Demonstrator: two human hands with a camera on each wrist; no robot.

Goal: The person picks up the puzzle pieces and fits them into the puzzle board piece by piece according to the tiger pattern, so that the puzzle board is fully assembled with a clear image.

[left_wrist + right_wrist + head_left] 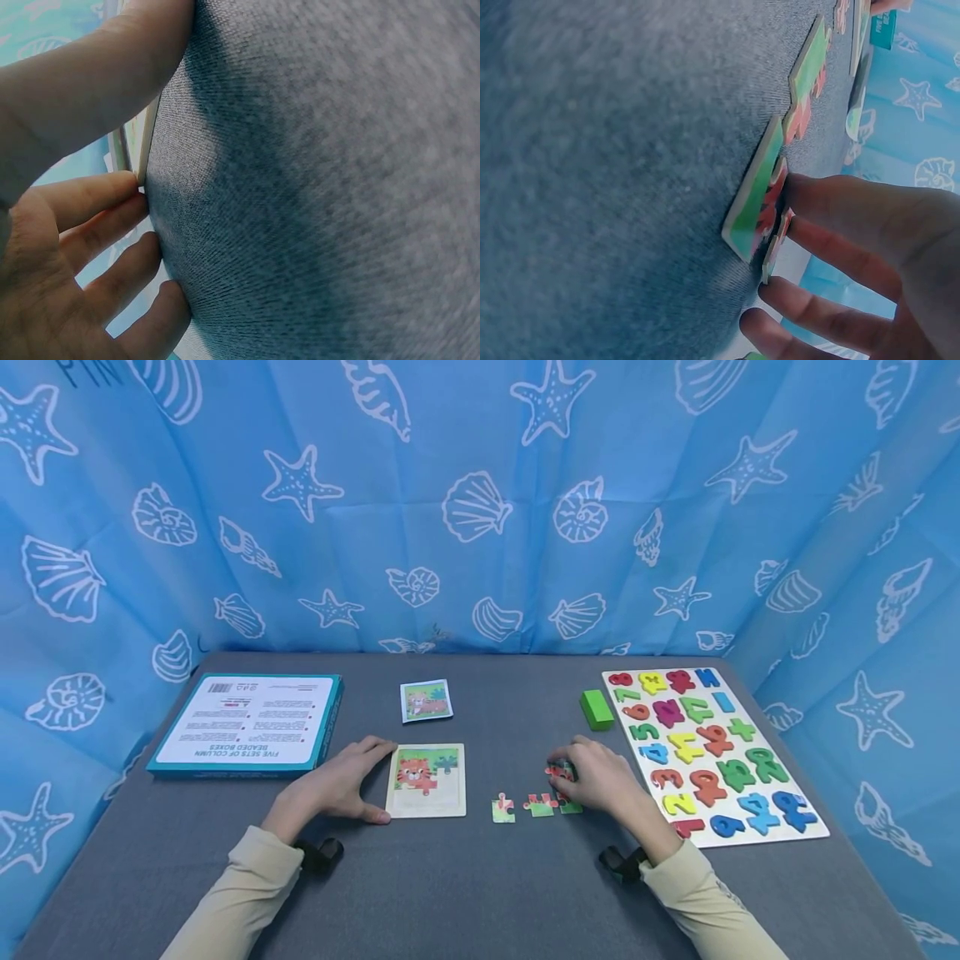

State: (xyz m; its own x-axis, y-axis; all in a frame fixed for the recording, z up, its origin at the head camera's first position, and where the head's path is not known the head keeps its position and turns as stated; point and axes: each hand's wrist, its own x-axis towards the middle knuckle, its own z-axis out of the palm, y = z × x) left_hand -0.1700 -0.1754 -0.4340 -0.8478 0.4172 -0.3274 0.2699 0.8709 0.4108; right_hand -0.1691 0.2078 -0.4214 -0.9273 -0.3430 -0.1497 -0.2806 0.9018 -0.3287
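Observation:
My left hand [341, 785] rests at the left edge of a small wooden puzzle board [456, 781], thumb by the lower corner and index fingertip by the upper one. The board holds joined pieces with a tiger's face and a green strip; its lower right shows bare. In the left wrist view, fairly straight fingers [90, 202] touch the board's edge. My right hand [596, 777] pinches a red-and-green puzzle piece [776, 241] between thumb and fingers, low over the table. Another piece [754, 199] lies right beside it. Two more pieces [503, 808] [540, 805] lie between the hands.
A picture card [426, 700] lies behind the board. At the left is a teal-edged box [247, 722]. A green block [597, 710] stands by a white board [656, 785] of colourful numbers at the right. A blue shell-print curtain [480, 568] hangs behind the grey table [450, 893].

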